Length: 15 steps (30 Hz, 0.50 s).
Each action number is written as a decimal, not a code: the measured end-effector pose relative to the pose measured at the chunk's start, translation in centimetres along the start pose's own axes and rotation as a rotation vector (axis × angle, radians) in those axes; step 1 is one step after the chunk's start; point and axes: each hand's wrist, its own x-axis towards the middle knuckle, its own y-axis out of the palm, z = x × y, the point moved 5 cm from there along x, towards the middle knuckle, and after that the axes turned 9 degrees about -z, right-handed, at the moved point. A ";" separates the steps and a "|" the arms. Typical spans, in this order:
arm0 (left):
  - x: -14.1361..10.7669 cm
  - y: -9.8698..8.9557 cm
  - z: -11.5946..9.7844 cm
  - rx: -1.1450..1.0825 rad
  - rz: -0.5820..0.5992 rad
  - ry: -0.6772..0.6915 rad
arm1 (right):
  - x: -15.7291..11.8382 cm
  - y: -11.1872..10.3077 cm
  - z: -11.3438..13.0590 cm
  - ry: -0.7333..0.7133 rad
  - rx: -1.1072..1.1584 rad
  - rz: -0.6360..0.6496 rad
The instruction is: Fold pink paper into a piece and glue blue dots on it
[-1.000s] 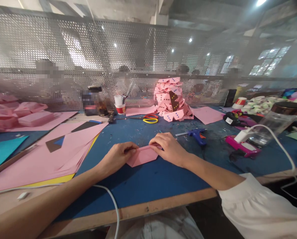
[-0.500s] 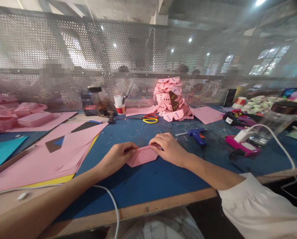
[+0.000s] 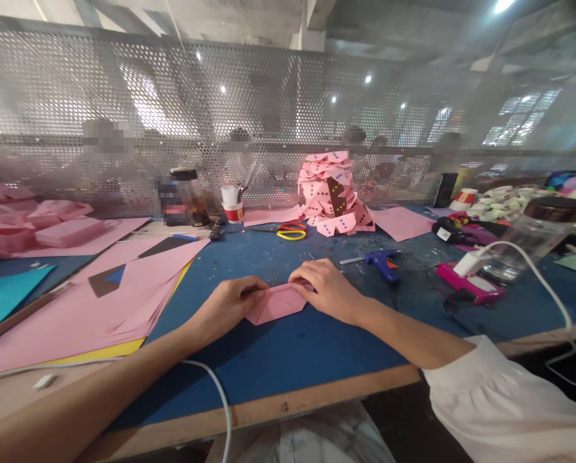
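A small folded piece of pink paper (image 3: 278,305) is held just above the blue table top (image 3: 288,360). My left hand (image 3: 230,303) pinches its left end between thumb and fingers. At the upper right edge, the fingers of my right hand (image 3: 327,288) are closed on the same piece. A crease runs along its top edge, partly covered by my fingers. Beyond my hands stands a pile of folded pink paper pieces (image 3: 327,193) with dark dots. To the right of my right hand lies a blue glue gun (image 3: 381,263).
Scissors (image 3: 291,230) with red and yellow handles lie behind my hands. Pink sheets (image 3: 75,321) cover the left side. A magenta device (image 3: 471,284) with a white plug, and a clear jar (image 3: 524,238), stand at right. A white cable (image 3: 220,386) crosses the front edge.
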 end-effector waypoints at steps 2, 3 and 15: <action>0.0 -0.1 -0.1 0.004 -0.003 0.005 | 0.0 0.0 0.0 0.002 -0.003 0.002; -0.1 -0.1 -0.2 0.009 -0.005 0.007 | 0.0 0.0 0.0 0.002 -0.002 0.004; -0.2 -0.3 -1.1 0.032 -0.054 0.048 | -0.4 0.7 0.0 0.061 0.065 0.025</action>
